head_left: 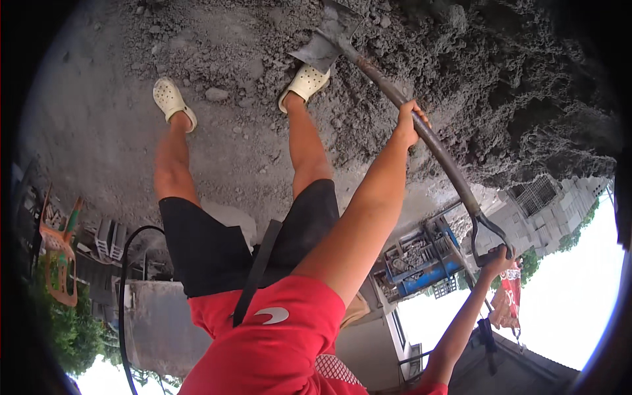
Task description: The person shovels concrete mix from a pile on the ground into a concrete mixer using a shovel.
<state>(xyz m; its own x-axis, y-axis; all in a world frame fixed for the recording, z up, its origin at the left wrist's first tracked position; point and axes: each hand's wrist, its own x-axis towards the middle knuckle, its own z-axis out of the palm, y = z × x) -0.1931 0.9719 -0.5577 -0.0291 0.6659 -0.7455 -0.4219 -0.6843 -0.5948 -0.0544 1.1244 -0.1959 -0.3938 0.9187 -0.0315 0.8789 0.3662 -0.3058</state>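
Note:
A long-handled shovel (437,148) slants across the right half of the view. Its grey metal blade (327,43) rests at the loose grey material, just beside my right foot in a cream clog (306,82). My left hand (411,123) wraps round the shaft at about mid-length, that arm reaching across my body. My right hand (499,259) is closed on the D-shaped grip at the shaft's end. Any load on the blade is hard to make out. My left foot, in a matching clog (172,102), stands on the dusty ground.
A heap of grey, clumpy material (526,85) spreads across the upper right. Grey blocks (553,214) are stacked beyond it, near a blue metal machine (428,273). At the left are an orange chair (59,253) and a black hose (123,289). A red-and-white bag (507,299) hangs at lower right.

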